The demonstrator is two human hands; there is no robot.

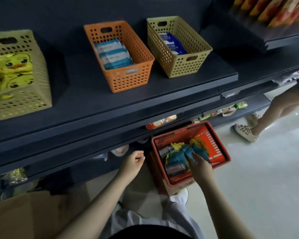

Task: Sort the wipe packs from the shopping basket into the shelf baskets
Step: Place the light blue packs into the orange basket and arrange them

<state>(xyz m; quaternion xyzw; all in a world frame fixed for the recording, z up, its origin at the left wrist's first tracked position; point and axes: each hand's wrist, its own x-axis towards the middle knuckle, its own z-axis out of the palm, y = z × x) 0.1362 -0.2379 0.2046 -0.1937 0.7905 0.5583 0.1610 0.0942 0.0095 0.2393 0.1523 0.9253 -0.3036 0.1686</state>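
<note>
A red shopping basket [219,149] sits on the floor below the shelf, holding several wipe packs in teal, yellow and white. My right hand [199,167] reaches into it, fingers closing around a teal wipe pack [199,150]. My left hand [134,163] hovers left of the basket in a loose fist with nothing in it. On the shelf stand three perforated baskets: a yellow-green basket [24,104] with yellow duck packs, an orange basket [128,78] with light blue and white packs, and a tan basket [183,66] with dark blue packs.
The dark shelf [97,100] juts out above the shopping basket, with lower shelves of packaged goods beneath. A cardboard box [33,216] sits at lower left. Another person's legs and sandals [247,132] stand on the pale floor to the right.
</note>
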